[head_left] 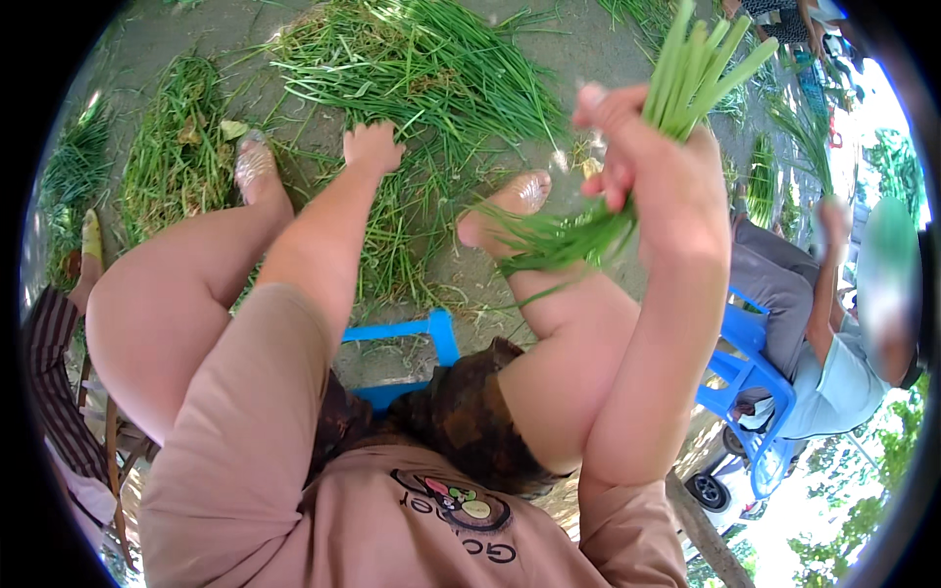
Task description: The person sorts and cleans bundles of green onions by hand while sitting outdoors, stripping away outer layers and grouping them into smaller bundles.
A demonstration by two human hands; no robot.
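My right hand [676, 167] is raised on the right and closed round a bunch of garlic chives [698, 73]. Their pale, thick stalk ends point up and away from me, while the dark leaves hang down below the wrist. Toward the middle, my left hand [374, 147] reaches down to the near edge of a large heap of green chives [421, 69]. Its fingers are curled down and pressed together against the leaves. Whatever lies inside them is hidden.
Loose trimmings [387, 250] lie between my feet. A yellowed heap of leaves [176, 147] sits at the left. A blue stool frame [443, 338] shows between my legs. On the right, another person sits by a blue chair [750, 363], holding chives [809, 137].
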